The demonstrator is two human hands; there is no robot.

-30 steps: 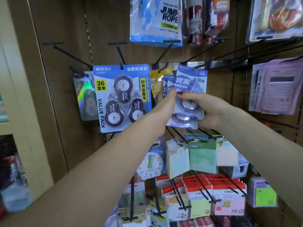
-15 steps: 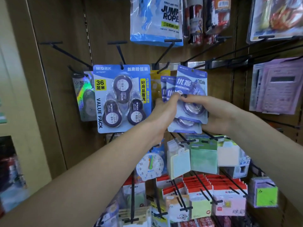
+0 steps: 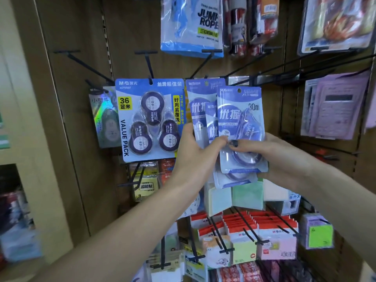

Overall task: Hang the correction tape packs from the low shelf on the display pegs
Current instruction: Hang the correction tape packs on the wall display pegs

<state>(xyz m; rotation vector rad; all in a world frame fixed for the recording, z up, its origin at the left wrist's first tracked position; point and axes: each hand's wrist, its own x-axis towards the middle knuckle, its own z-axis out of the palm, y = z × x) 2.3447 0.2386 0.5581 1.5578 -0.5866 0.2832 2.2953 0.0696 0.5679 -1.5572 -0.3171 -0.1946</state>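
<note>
Several blue-and-white correction tape packs are fanned out in front of the peg wall. My right hand (image 3: 284,159) grips the front pack (image 3: 240,119), marked 30m, from the right side with the thumb across its blister. My left hand (image 3: 195,155) pinches the packs behind it (image 3: 198,106) near their lower edges. Their hang holes sit just below a black display peg (image 3: 200,66) that juts out from the wooden panel. A large blue value pack (image 3: 150,119) with three tape rollers hangs on the peg to the left.
Bare black pegs (image 3: 85,64) stick out at upper left. A jump rope bag (image 3: 191,27) hangs above, calculators (image 3: 333,104) at right. Sticky note pads (image 3: 244,237) crowd pegs below my hands. A holographic tape pack (image 3: 103,117) hangs far left.
Both hands have lifted the packs slightly and spread them apart, so the rear packs now show to the left of the front one.
</note>
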